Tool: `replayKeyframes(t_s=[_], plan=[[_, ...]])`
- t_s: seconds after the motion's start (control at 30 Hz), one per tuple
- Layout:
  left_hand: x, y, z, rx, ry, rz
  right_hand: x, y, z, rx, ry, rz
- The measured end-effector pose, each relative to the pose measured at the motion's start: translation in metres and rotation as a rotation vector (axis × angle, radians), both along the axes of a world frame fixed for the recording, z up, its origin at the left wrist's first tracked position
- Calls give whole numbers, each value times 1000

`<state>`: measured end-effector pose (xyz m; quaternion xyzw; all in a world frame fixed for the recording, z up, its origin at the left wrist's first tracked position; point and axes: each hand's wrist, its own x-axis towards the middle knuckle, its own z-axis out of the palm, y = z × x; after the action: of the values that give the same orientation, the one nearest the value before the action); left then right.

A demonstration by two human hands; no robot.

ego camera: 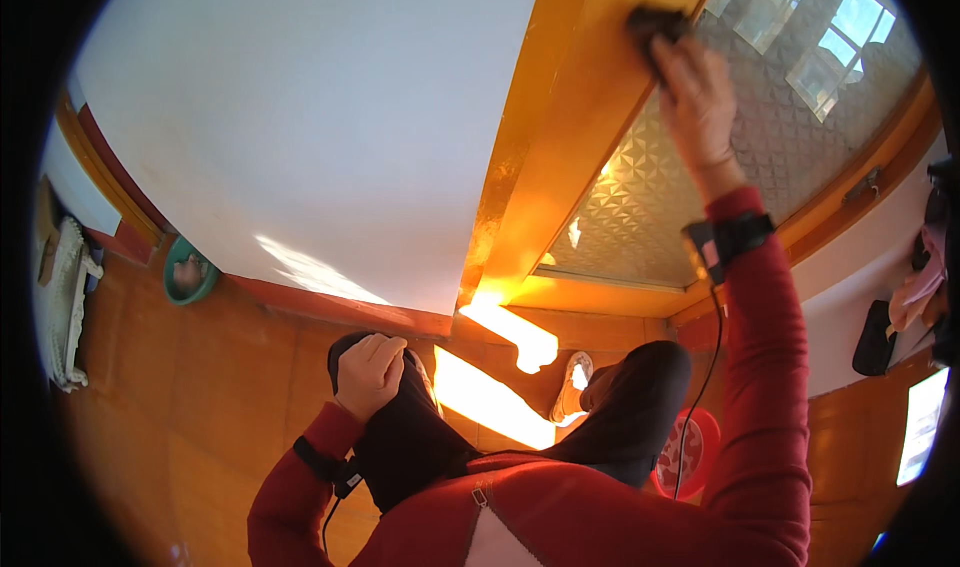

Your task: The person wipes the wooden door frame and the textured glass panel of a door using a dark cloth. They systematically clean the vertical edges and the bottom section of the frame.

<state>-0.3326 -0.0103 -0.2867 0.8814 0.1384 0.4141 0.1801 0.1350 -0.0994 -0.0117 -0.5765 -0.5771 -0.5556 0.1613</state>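
Observation:
My right hand (696, 101) is raised at the upper right and grips a dark cloth (654, 32), blurred, against the yellow-orange wooden door frame (574, 101). Beside it lies the patterned glass pane (645, 192), which mirrors a bright window. My left hand (371, 372) rests on my left knee, fingers curled, and nothing can be seen in it. Both wrists wear black straps with a small boxed device and a cable.
A white wall (315, 131) stands ahead on the left. A green basin (180, 285) holding something pale sits by its corner, near white ornate furniture (69, 304). A red basin (696, 451) is beside my right leg. Pink cloth (919, 282) and a black pouch (872, 339) are at the far right.

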Motion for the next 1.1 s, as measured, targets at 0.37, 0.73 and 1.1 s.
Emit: replayKeyframes(t_s=[0.37, 0.73, 1.1], plan=[[16, -3, 3, -3, 52, -27, -71, 29, -168, -427, 68, 155], [20, -4, 1, -4, 87, -12, 18, 19, 86, 226, -111, 134], [18, -6, -1, 18, 50, -31, -53, 5, -40, -226, -101, 207]])
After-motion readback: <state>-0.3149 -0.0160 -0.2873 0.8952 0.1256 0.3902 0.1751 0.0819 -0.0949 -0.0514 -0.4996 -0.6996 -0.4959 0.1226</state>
